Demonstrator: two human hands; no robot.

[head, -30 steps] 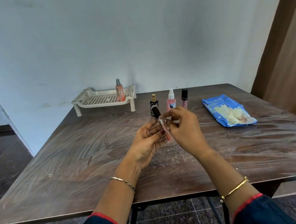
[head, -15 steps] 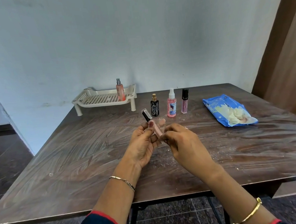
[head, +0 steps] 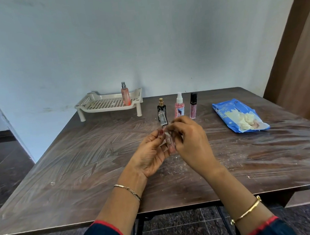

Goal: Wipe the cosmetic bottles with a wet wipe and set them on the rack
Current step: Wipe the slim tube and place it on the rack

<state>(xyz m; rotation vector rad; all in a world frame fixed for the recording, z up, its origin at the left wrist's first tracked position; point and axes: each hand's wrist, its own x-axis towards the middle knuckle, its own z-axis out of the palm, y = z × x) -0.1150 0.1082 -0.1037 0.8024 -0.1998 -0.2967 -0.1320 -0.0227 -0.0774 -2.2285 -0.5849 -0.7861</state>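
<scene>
My left hand (head: 150, 156) holds a slim pink lip-gloss tube (head: 170, 144) with a black cap, upright above the table's middle. My right hand (head: 190, 142) pinches a small wet wipe (head: 167, 128) against the tube's upper part, near the cap. Behind my hands stand a black bottle with a gold cap (head: 161, 110), a pink spray bottle (head: 179, 106) and another pink gloss tube (head: 193, 105). A cream perforated rack (head: 99, 105) stands at the back left with one peach spray bottle (head: 125, 94) on its right end.
A blue wet-wipe pack (head: 234, 114), open with wipes spilling out, lies at the right on the brown wooden table (head: 69, 164). A wall runs behind the table and a brown door stands at the right. Dark floor tiles lie below.
My right hand has moved back up the tube from its lower end to near the cap. The tube, which leaned to the left half a second ago, now stands more upright.
</scene>
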